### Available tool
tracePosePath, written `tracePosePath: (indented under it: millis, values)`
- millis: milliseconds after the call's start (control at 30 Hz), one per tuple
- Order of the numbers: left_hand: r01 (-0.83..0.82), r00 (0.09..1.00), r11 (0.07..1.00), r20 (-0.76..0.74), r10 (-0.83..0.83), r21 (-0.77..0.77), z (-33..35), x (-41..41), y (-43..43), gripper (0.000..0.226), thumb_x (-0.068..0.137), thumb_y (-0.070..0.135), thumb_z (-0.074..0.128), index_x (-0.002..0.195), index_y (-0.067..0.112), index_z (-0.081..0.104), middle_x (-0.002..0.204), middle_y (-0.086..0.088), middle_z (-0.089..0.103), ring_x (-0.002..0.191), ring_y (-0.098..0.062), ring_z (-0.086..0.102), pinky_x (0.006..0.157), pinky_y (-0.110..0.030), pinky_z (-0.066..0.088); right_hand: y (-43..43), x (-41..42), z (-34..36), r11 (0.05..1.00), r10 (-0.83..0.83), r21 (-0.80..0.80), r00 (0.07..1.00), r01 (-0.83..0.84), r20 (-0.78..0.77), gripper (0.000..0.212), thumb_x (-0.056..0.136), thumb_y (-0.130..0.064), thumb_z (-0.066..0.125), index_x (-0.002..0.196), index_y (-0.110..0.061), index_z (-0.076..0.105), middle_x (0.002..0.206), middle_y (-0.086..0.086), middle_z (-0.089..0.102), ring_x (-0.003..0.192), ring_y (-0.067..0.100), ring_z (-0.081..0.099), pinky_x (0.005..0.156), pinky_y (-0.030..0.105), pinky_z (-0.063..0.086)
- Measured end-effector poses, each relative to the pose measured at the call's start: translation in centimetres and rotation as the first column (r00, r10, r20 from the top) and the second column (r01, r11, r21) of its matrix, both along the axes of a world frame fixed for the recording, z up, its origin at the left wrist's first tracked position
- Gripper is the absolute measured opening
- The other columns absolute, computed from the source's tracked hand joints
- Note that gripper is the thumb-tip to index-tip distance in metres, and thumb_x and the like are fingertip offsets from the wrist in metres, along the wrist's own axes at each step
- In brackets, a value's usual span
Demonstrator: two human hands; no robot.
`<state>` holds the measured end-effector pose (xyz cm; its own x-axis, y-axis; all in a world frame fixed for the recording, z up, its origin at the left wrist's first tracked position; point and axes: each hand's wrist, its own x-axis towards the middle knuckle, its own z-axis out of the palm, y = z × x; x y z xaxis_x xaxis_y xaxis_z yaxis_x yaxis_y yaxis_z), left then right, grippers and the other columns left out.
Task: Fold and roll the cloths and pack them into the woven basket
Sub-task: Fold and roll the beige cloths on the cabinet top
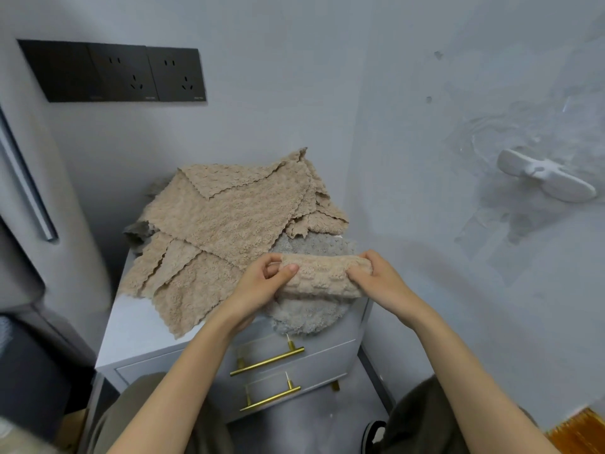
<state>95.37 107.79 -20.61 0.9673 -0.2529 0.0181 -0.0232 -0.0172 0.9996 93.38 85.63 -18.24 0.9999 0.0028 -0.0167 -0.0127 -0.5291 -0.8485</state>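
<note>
A rolled beige cloth (322, 273) lies across the front right of the small white cabinet's top. My left hand (262, 283) grips its left end, thumb over the roll. My right hand (373, 273) grips its right end. Under the roll lies a grey fluffy cloth (304, 316) that hangs over the cabinet's front edge. Behind and to the left, several flat beige cloths (229, 221) lie spread in an overlapping pile. Another grey cloth (137, 229) peeks out at the pile's far left. No woven basket shows in the head view.
The white cabinet (137, 335) has two drawers with gold bar handles (266, 362) and stands in a wall corner. Black wall sockets (114, 72) sit upper left. A white hook (546, 178) sticks out of the right wall. My knees flank the cabinet at the bottom.
</note>
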Motion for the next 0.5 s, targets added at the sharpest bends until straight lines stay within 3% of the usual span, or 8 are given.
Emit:
tracePosePath:
  millis: [100, 267, 367, 500]
  values:
    - [-0.058, 0.998, 0.995, 0.027, 0.061, -0.081, 0.8, -1.0, -0.6, 0.020, 0.088, 0.023, 0.063, 0.104, 0.014, 0.055, 0.084, -0.004, 0.065, 0.068, -0.009, 0.060, 0.056, -0.016, 0.047, -0.4, -1.6, 1.1, 0.999, 0.023, 0.031, 1.000, -0.023, 0.001, 0.009, 0.088, -0.027, 0.056, 0.095, -0.026, 0.051, 0.082, -0.009, 0.059, 0.065, 0.003, 0.050, 0.060, 0.018, 0.041]
    - [-0.064, 0.988, 0.997, 0.139, 0.070, -0.051, 2.8, -2.8, -2.1, 0.020, 0.088, 0.027, 0.064, 0.105, 0.023, 0.056, 0.074, 0.011, 0.067, 0.062, 0.003, 0.059, 0.057, -0.013, 0.047, -2.0, -4.4, 4.2, 0.982, 0.137, -0.124, 0.990, -0.139, -0.024, 0.033, 0.088, -0.028, 0.055, 0.120, -0.029, 0.055, 0.116, -0.009, 0.060, 0.105, 0.011, 0.057, 0.092, 0.031, 0.047]
    - [-0.032, 0.979, 0.999, 0.198, 0.037, -0.031, 4.4, -3.8, -3.1, 0.017, 0.089, 0.027, 0.063, 0.104, 0.026, 0.055, 0.069, 0.021, 0.066, 0.063, 0.007, 0.058, 0.059, -0.012, 0.046, -2.5, -6.2, 6.1, 0.947, 0.253, -0.172, 0.960, -0.271, -0.118, 0.040, 0.082, -0.049, 0.060, 0.119, -0.035, 0.055, 0.113, -0.017, 0.060, 0.102, 0.002, 0.058, 0.085, 0.023, 0.048]
    - [0.076, 0.967, 0.997, 0.241, -0.082, 0.034, 6.3, -5.5, -4.8, 0.022, 0.087, 0.024, 0.065, 0.107, 0.018, 0.057, 0.074, 0.016, 0.066, 0.069, 0.005, 0.060, 0.063, -0.013, 0.046, -2.5, -8.5, 7.6, 0.926, 0.332, -0.120, 0.922, -0.359, -0.199, 0.048, 0.074, -0.067, 0.059, 0.115, -0.041, 0.052, 0.107, -0.025, 0.062, 0.091, -0.011, 0.061, 0.069, 0.006, 0.045]
